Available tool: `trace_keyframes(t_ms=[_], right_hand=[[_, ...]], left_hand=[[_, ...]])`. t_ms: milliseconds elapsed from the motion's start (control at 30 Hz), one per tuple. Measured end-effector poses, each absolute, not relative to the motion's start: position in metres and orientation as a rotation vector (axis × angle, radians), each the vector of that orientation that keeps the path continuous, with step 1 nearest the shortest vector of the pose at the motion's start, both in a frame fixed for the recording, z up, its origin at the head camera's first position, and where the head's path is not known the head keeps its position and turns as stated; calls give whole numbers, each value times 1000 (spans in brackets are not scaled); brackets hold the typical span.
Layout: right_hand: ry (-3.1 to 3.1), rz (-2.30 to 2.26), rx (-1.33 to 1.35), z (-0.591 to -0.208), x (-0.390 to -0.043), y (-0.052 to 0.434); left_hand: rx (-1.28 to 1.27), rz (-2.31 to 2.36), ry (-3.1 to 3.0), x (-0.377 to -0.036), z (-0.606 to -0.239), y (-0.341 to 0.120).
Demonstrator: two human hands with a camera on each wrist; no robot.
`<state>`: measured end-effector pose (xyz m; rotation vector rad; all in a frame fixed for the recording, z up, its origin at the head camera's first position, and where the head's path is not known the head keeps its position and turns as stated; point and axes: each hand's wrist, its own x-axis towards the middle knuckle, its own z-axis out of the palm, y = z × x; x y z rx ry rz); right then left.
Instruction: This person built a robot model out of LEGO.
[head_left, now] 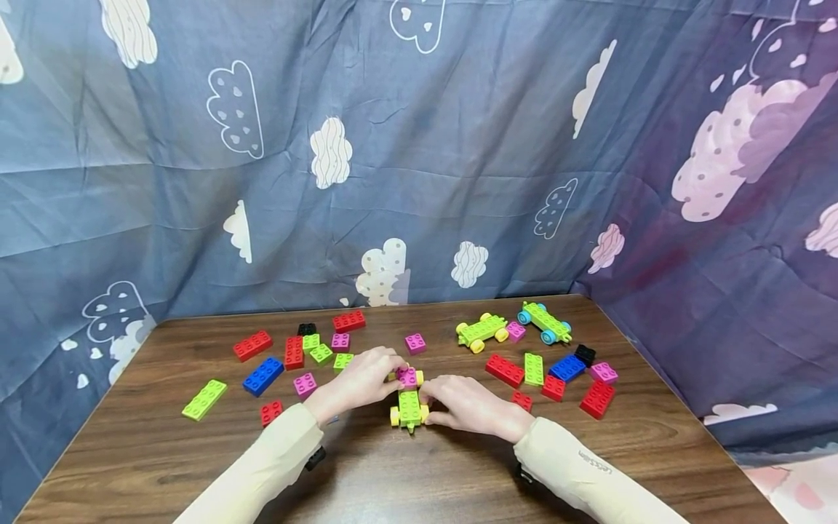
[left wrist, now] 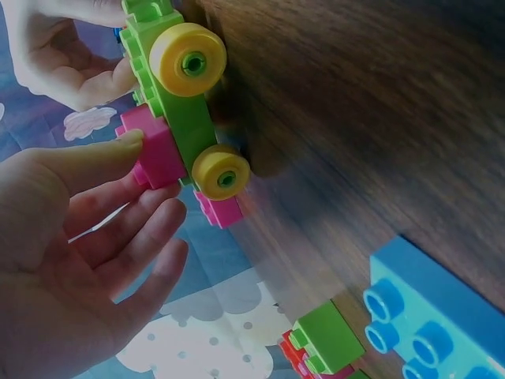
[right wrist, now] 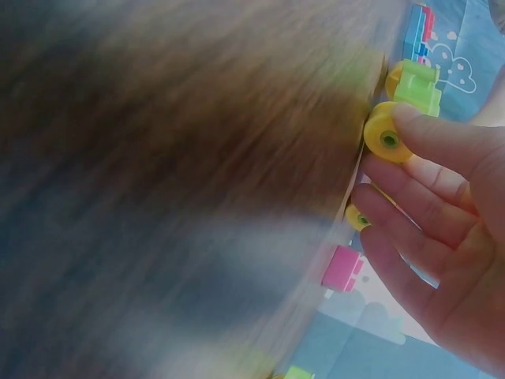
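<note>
A lime-green toy car base (head_left: 409, 411) with yellow wheels stands on the table between the two hands. A magenta brick (left wrist: 155, 148) sits on the studs at its far end. My left hand (head_left: 368, 375) pinches this brick; in the left wrist view the thumb lies on one side and the other fingers are spread below. My right hand (head_left: 473, 405) holds the base from the right. In the right wrist view its thumb rests on a yellow wheel (right wrist: 387, 133), with the fingers curving behind.
Loose red, blue, green, magenta and black bricks lie at both sides, including a blue brick (head_left: 264, 376) on the left and a red brick (head_left: 505, 370) on the right. Two green car bases stand back right, one yellow-wheeled (head_left: 483, 332), one blue-wheeled (head_left: 545, 322). A cloud-patterned curtain (head_left: 406, 182) hangs behind.
</note>
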<state>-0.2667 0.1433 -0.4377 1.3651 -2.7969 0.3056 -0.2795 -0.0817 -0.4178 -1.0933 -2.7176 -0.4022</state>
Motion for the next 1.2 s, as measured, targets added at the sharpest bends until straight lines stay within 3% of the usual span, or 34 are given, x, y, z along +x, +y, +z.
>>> trace_keyframes(t_ms=[1200], right_hand=[[-2773,320,1365,-438,-268,143]], left_hand=[[-1035,-386,-2723,-276,-421,-82]])
